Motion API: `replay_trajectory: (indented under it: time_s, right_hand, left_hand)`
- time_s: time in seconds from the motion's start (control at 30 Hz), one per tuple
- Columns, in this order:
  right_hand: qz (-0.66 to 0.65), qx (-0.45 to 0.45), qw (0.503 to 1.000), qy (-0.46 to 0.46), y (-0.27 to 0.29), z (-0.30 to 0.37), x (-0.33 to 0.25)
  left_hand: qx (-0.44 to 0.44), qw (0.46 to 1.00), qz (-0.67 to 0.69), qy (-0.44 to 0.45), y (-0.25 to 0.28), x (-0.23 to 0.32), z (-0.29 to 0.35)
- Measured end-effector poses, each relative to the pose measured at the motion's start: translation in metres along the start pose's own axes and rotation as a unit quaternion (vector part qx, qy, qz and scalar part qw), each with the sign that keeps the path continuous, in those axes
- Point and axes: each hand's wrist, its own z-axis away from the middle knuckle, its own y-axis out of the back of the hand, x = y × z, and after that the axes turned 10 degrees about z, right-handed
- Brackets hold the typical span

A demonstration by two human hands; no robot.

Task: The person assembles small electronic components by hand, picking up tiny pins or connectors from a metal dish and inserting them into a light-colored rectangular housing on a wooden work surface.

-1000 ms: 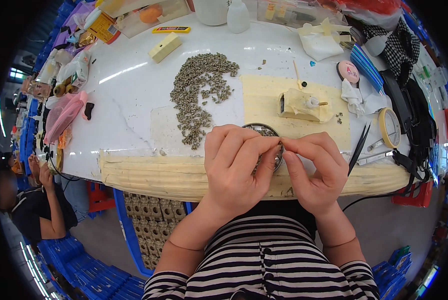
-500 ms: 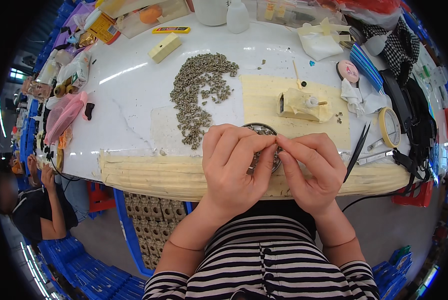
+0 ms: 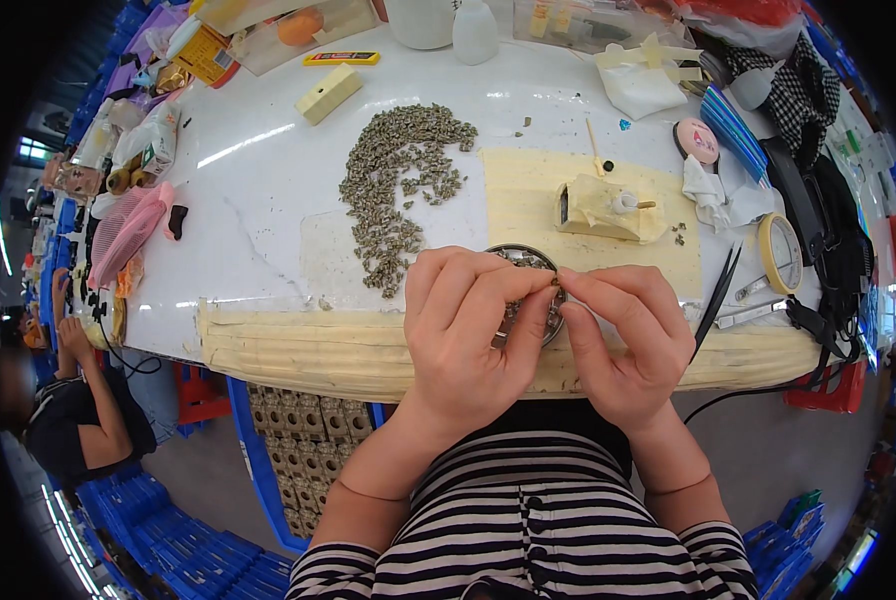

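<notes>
So there's a tiny metal part (image 3: pixel 557 284) right over the round dish (image 3: pixel 518 246), too small to make out properly. The left hand (image 3: pixel 468 335) is pinching it between thumb and index finger. The right hand (image 3: pixel 636 340) has its index tip up against it, thumb a bit apart, so can't tell if that one's gripping too. Beyond the dish and to its left, a big heap of little metal bits (image 3: pixel 383 185) sprawls on the table (image 3: pixel 258 200). Right of the dish: a tape-covered block (image 3: pixel 598 222), then black tweezers (image 3: pixel 716 305).
</notes>
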Motion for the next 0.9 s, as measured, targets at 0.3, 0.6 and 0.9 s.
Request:
replay_trajectory:
  time_s: [0.3,0.6,0.9]
  right_hand:
    - [-0.138,-0.077,0.982,-0.103,0.0033,0.0012,0.0042]
    - [-0.122,-0.045,0.987,-0.091,0.0060,0.0005,0.0047]
    - [-0.074,-0.036,0.996,-0.023,0.0059,0.0008,0.0018]
  left_hand:
    - [-0.003,0.999,0.008,-0.034,0.0003,0.0008,-0.0024]
    - [-0.008,0.999,-0.009,-0.034,-0.0002,0.0001,-0.0008]
    - [-0.009,1.000,-0.013,-0.009,-0.0013,-0.0018,0.0008]
